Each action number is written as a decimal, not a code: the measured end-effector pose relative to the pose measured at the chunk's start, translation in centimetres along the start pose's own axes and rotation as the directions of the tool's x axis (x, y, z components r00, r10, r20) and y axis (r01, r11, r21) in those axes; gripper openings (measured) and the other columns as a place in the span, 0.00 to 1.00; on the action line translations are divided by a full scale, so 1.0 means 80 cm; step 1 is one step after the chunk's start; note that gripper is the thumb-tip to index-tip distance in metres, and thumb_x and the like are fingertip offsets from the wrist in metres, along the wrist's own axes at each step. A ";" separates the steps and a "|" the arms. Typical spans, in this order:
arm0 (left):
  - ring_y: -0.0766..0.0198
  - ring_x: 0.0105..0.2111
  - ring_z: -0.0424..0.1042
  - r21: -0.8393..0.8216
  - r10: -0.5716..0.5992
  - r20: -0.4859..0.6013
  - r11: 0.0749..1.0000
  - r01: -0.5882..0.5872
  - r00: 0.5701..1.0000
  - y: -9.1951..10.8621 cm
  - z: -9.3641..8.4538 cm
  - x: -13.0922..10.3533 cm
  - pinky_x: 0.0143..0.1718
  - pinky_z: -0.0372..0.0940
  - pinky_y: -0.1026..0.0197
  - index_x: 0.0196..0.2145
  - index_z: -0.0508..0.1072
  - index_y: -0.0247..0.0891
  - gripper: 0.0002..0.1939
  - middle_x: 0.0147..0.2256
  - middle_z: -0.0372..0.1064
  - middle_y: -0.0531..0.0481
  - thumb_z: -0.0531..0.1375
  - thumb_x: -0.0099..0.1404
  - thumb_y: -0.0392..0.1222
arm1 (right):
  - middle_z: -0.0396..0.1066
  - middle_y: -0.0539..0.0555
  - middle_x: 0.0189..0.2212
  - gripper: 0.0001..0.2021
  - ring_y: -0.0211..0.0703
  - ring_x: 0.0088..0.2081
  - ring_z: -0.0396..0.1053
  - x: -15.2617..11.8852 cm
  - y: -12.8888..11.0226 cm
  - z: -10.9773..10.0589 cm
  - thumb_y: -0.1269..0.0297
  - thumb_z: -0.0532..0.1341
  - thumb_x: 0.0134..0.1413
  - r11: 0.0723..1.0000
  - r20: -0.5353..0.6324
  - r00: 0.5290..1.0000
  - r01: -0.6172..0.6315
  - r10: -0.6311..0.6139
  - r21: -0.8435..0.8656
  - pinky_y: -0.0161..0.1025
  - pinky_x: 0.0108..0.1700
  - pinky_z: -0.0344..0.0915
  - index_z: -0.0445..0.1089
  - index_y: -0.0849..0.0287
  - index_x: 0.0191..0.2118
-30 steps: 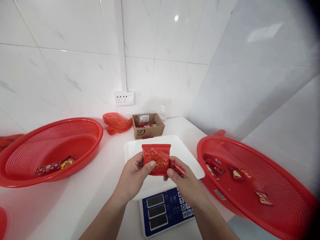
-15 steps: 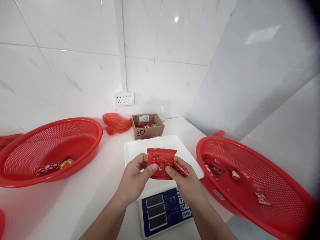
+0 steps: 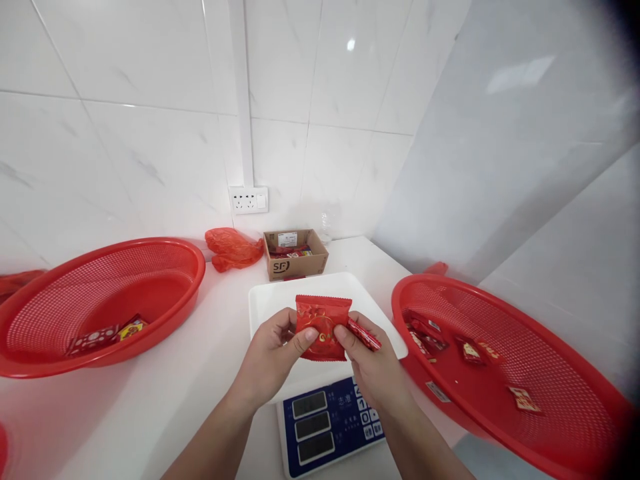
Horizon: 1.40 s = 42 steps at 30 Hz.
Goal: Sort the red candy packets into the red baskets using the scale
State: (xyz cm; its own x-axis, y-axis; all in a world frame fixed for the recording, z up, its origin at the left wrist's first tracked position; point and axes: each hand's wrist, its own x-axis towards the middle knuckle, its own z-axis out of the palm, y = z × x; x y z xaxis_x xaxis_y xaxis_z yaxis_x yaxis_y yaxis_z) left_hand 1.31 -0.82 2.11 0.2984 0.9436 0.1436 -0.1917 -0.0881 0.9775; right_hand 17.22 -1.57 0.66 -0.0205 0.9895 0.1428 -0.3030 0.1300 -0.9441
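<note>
A red snack packet (image 3: pixel 324 313) with gold print and crimped edges is held upright between both hands. My left hand (image 3: pixel 273 353) pinches its left side, thumb on the front and fingers behind. From the right, my right hand (image 3: pixel 373 363) grips the same packet with its thumb on the front. A slim red-and-white stick packet (image 3: pixel 364 333) also sticks out between the fingers of my right hand. Both hands are above the white pan (image 3: pixel 267 300) of a digital scale (image 3: pixel 320 427), whose blue panel and dark displays show below. The forearms hide part of its keypad.
Red mesh baskets stand on both sides: the left basket (image 3: pixel 165 250) and the right basket (image 3: pixel 505 307), each with small snack packets inside. A cardboard box (image 3: pixel 295 267) of packets and a red plastic bag (image 3: pixel 233 248) sit behind the scale, near the wall socket (image 3: pixel 249 200).
Both hands keep their grip on the red snack packet, which tilts very slightly. The camera view has shifted a little; the baskets and box look the same.
</note>
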 end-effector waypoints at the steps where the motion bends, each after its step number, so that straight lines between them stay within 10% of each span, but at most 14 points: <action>1: 0.61 0.34 0.68 0.000 0.010 0.009 1.000 -0.010 1.000 0.001 0.000 0.000 0.40 0.65 0.57 0.35 0.70 0.37 0.15 0.35 0.71 0.48 0.62 0.60 0.52 | 0.72 0.49 0.27 0.08 0.40 0.29 0.66 0.001 -0.001 0.000 0.58 0.66 0.50 1.000 -0.007 1.000 -0.007 0.007 -0.007 0.38 0.35 0.64 0.72 0.56 0.31; 42: 0.53 0.42 0.72 -0.021 -0.034 0.095 0.999 0.036 0.995 -0.003 0.009 -0.001 0.45 0.65 0.55 0.42 0.74 0.37 0.15 0.40 0.75 0.46 0.61 0.62 0.49 | 0.74 0.51 0.31 0.08 0.43 0.33 0.69 0.002 0.001 0.009 0.58 0.64 0.52 0.999 -0.034 0.999 0.017 -0.019 -0.047 0.40 0.39 0.66 0.73 0.56 0.35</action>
State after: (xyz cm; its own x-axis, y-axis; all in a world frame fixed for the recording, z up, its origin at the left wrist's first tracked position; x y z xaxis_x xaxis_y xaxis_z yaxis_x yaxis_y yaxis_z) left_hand 2.03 -1.14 1.96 0.3922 0.9114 0.1245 -0.2008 -0.0473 0.9785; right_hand 16.54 -1.45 0.83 0.0176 0.9885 0.1503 -0.2580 0.1497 -0.9545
